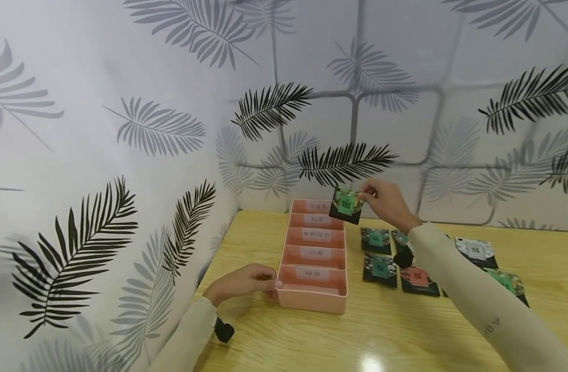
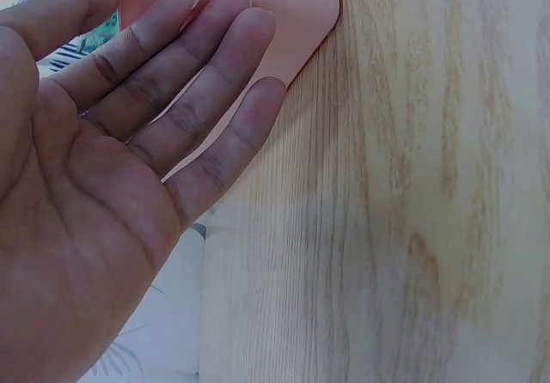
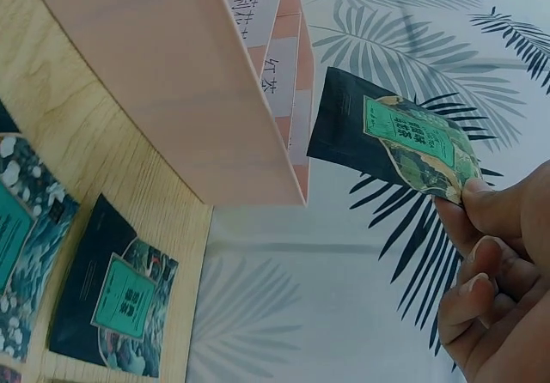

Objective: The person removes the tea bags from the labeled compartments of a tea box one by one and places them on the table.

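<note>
A pink divided box (image 1: 312, 301) stands on the table, its several compartments each bearing a paper label with handwritten characters. My left hand (image 1: 247, 281) holds its near left corner, thumb at the rim and fingers along the outer wall. Between thumb and fingers, my right hand (image 1: 387, 202) pinches one corner of a green and black tea sachet (image 1: 346, 205). That sachet hangs tilted in the air by the box's far right side, above the rim. In the right wrist view, the sachet (image 3: 391, 134) shows its green label, apart from the box.
Right of the box lie several more sachets: dark ones with teal labels (image 1: 376, 241), one with a red label (image 1: 420, 279), a white one (image 1: 476, 250) and a green one (image 1: 506, 281). My right forearm hides some. A leaf-patterned curtain (image 1: 312, 129) borders the table behind and left.
</note>
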The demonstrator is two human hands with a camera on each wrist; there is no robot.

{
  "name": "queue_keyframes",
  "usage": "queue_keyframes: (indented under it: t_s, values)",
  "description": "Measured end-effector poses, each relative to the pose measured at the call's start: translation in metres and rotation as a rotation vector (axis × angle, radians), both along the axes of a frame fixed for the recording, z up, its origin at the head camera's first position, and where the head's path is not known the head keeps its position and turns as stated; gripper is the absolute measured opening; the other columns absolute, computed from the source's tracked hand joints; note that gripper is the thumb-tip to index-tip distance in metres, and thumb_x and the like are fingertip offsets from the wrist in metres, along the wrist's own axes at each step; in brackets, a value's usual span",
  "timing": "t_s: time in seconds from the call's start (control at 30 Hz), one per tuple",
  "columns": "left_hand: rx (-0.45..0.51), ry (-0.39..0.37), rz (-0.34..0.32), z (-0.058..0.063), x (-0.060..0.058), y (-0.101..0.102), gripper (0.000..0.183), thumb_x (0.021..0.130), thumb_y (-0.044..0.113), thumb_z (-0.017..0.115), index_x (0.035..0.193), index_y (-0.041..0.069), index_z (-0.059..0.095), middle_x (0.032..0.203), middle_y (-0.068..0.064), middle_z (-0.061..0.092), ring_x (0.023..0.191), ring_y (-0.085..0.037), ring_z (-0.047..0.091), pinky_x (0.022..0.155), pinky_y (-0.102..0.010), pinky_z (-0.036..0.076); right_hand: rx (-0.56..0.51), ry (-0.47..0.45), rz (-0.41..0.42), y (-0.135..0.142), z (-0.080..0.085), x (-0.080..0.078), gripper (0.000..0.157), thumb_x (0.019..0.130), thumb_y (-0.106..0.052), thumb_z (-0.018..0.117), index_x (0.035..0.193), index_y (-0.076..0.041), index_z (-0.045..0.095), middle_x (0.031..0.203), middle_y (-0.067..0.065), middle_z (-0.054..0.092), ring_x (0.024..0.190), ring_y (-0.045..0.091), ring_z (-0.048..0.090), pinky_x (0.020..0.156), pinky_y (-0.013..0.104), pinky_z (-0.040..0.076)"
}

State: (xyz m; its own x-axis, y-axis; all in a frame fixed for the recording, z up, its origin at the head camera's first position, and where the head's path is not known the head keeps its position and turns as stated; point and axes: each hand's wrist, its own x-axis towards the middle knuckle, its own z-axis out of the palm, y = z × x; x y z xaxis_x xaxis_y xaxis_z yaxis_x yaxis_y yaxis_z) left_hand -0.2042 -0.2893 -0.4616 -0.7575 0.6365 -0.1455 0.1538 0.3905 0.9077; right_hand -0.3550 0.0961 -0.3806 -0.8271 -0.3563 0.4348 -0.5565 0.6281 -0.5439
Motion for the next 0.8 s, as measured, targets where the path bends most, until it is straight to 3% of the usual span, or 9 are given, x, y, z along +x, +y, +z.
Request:
queue_keyframes:
  t_s: [0.23, 0.53, 0.8]
  values:
    - [0.005, 0.0, -0.006, 0.001, 0.001, 0.0, 0.028, 0.108, 0.028, 0.058, 0.098, 0.005, 0.071, 0.099, -0.013, 0.074, 0.096, -0.042, 0.07, 0.09, -0.055, 0.057, 0.013, -0.025, 0.004, 0.019, -0.004, 0.012, 0.015, 0.105, -0.018, 0.064, 0.107, -0.005, 0.07, 0.095, 0.01, 0.072, 0.075, 0.021, 0.064, 0.061, 0.038, 0.047]
    - [-0.001, 0.003, 0.0, 0.003, -0.001, 0.001, 0.027, 0.107, 0.027, 0.059, 0.098, 0.005, 0.072, 0.099, -0.011, 0.074, 0.094, -0.03, 0.071, 0.089, -0.05, 0.058, 0.037, -0.018, 0.005, 0.038, -0.005, 0.024, 0.015, 0.104, -0.019, 0.064, 0.108, -0.006, 0.071, 0.094, 0.009, 0.072, 0.074, 0.021, 0.064, 0.062, 0.039, 0.048]
    - [0.008, -0.015, -0.002, 0.002, 0.001, 0.002, 0.029, 0.107, 0.029, 0.06, 0.097, 0.004, 0.071, 0.099, -0.012, 0.074, 0.096, -0.036, 0.071, 0.09, -0.051, 0.058, 0.054, -0.012, 0.004, 0.05, -0.011, 0.036, 0.013, 0.103, -0.019, 0.067, 0.104, -0.007, 0.071, 0.09, 0.006, 0.072, 0.069, 0.016, 0.062, 0.06, 0.035, 0.047]
